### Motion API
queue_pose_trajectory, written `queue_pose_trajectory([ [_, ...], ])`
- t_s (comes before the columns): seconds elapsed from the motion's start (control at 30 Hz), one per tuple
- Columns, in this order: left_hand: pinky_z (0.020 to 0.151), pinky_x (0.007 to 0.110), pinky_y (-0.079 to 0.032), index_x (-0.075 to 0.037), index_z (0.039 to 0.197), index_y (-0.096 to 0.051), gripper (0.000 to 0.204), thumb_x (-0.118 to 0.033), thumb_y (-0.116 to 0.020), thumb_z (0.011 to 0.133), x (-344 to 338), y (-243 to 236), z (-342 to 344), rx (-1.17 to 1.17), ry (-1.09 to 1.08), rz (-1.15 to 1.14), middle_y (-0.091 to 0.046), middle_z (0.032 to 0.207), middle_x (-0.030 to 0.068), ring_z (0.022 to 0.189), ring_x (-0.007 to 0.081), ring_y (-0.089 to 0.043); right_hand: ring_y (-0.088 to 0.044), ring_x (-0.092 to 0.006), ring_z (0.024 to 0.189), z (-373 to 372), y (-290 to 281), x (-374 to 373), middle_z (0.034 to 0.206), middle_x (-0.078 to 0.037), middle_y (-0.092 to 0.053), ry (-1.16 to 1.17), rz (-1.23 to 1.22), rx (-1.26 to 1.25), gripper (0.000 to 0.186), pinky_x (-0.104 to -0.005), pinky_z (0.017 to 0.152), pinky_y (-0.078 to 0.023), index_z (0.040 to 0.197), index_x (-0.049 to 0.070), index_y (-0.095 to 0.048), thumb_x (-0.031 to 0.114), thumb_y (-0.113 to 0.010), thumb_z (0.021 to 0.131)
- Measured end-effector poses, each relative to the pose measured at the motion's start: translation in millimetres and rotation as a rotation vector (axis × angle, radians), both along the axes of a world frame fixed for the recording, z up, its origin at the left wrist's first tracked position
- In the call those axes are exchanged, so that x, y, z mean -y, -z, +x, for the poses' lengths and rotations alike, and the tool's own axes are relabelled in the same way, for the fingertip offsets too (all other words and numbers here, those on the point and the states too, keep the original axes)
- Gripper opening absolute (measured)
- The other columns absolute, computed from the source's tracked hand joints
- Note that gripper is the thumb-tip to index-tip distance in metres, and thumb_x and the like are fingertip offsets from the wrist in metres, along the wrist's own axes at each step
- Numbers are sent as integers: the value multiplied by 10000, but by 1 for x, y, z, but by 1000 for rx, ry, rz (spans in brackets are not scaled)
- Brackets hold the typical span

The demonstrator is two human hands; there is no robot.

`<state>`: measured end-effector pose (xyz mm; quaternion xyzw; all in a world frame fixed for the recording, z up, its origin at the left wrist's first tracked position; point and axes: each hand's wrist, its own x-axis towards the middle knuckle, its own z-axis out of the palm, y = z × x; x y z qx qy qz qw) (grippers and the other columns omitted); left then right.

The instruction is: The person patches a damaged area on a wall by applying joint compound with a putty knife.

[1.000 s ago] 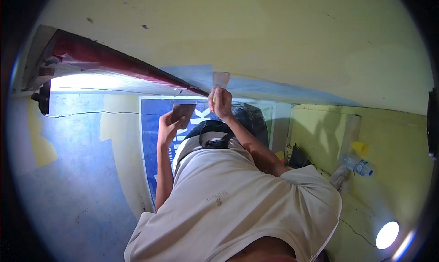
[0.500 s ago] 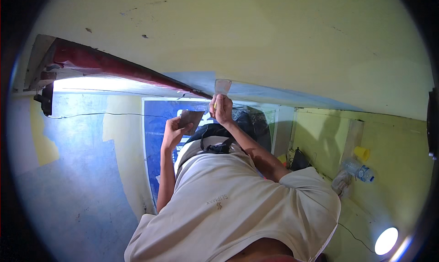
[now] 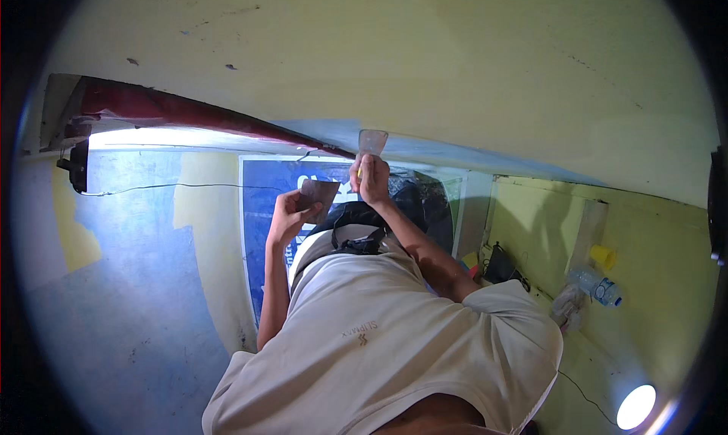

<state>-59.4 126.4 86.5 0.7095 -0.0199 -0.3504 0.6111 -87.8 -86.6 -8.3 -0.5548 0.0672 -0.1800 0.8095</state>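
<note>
My right hand (image 3: 371, 179) is closed round the handle of a putty knife (image 3: 372, 141), and a bit of yellow shows at the grip. The wide, pale blade points up at the wall, beside a light blue painted patch (image 3: 322, 126); whether it touches cannot be told. Lower and to the left, my left hand (image 3: 288, 216) pinches a thin, dark, flat rectangular plate (image 3: 320, 197) between thumb and fingers. The plate is tilted, a short way apart from the knife.
A dark red beam-like strip (image 3: 174, 110) runs from the far left towards my right hand. Below lies a blue printed sheet (image 3: 262, 230). On the right are a yellow cup (image 3: 604, 257), a clear plastic bottle (image 3: 594, 285) and a bright lamp (image 3: 635, 407). A thin cable (image 3: 167, 185) crosses the left.
The view has shifted slightly. Both hands keep their grips on the putty knife and the dark plate, in nearly the same places.
</note>
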Motion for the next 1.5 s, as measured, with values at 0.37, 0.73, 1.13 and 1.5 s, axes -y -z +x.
queue_pose_trajectory([
  [0.37,776,265,-530,43,1040,-700,211,-16,-764,848,7,-4,7,21,20,36,-737,933,63,843,88,-660,-479,-112,399,-1,-3,1,531,-45,-504,32,-67,-35,508,-250,400,-395,802,52,-496,441,-333,1085],
  [0.73,791,269,-538,46,1046,-702,225,-6,-768,837,3,0,4,-7,14,-33,-736,965,64,862,96,-659,-467,-92,402,-9,-17,-13,559,-29,-509,15,121,-115,494,-240,393,-380,771,67,-504,419,-362,1087],
  [1.13,801,275,-538,41,1074,-696,255,-1,-767,833,3,-11,-10,-19,9,4,-734,964,53,866,92,-661,-471,-84,398,-8,-19,-10,500,-9,-471,34,64,-99,487,-244,381,-363,764,64,-507,396,-360,1088],
  [1.5,724,269,-528,39,966,-688,162,-16,-775,841,-16,-1,-7,62,-21,98,-730,893,52,799,86,-651,-456,-109,378,-1,-27,-19,535,-39,-494,-14,205,-29,499,-259,380,-386,807,50,-501,438,-353,1084],
])
